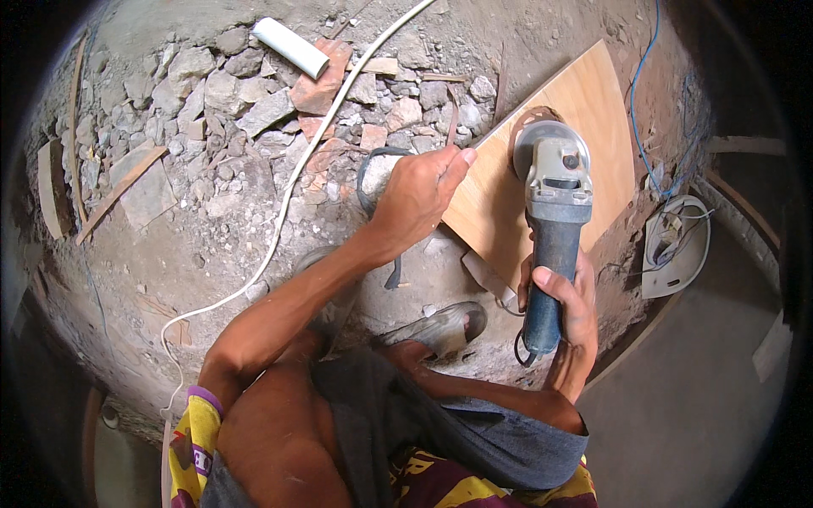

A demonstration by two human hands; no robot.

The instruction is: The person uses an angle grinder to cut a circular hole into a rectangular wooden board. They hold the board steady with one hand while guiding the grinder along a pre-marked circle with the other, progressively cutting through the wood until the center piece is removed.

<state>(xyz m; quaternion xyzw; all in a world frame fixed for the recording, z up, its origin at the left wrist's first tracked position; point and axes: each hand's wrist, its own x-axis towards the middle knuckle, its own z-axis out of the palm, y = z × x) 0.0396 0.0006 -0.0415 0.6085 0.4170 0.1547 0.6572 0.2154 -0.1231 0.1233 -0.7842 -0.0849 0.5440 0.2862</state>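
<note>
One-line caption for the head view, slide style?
Right hand holds an angle grinder on a tan tile; left hand steadies the tile's edge beside rubble.

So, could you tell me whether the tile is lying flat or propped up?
Flat: the tile lies on the rubble, left hand on its edge, grinder on top.

We are on a building site, in a room under construction or being torn up. The ground is bare dirt strewn with rubble (212, 85): broken stone, concrete lumps and brick pieces (318, 89). Wood scraps (118, 190) and a short white pipe (290, 46) lie among it. A white cable (288, 190) and a blue wire (637, 93) trail loose across the floor. We see a tile (550, 161) laid on the dirt with a grinder (555, 220) on it, a builder's tool.
</note>
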